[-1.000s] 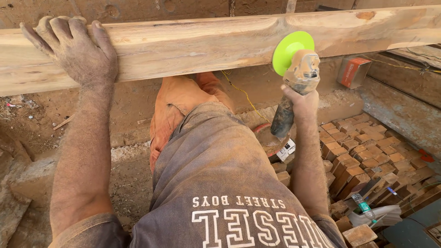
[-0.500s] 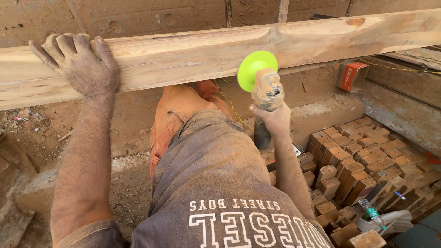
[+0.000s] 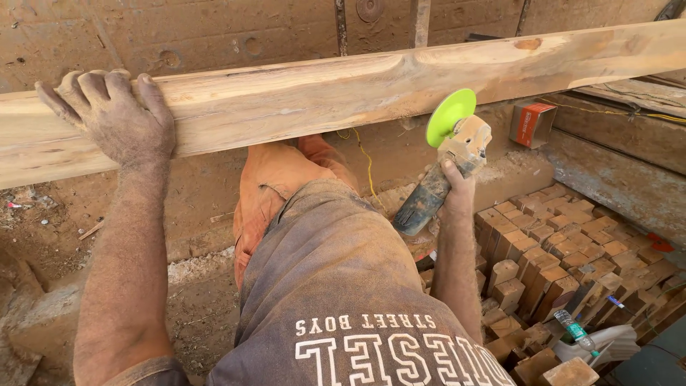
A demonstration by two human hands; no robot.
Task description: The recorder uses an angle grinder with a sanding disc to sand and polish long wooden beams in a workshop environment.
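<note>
A long pale wooden plank [image 3: 343, 93] runs across the view at chest height. My left hand [image 3: 118, 118] lies flat on its left part, fingers spread over the top face, dusty. My right hand [image 3: 457, 182] grips a dust-covered angle grinder [image 3: 446, 175] by its body. The grinder's bright green disc [image 3: 450, 116] is held up just under the plank's lower edge, near the middle right. Whether the disc touches the wood I cannot tell. My knee in orange trousers [image 3: 275, 193] shows below the plank.
A stack of small wooden blocks [image 3: 564, 250] fills the lower right, with a plastic bottle [image 3: 575, 332] lying among them. A small red and white box [image 3: 532, 123] sits on a ledge at right. Sawdust-covered ground [image 3: 43, 236] lies at left. A yellow cord [image 3: 364, 161] hangs under the plank.
The grinder in my right hand has shifted left and then back right along the plank's lower edge. My left hand stays pressed on the plank.
</note>
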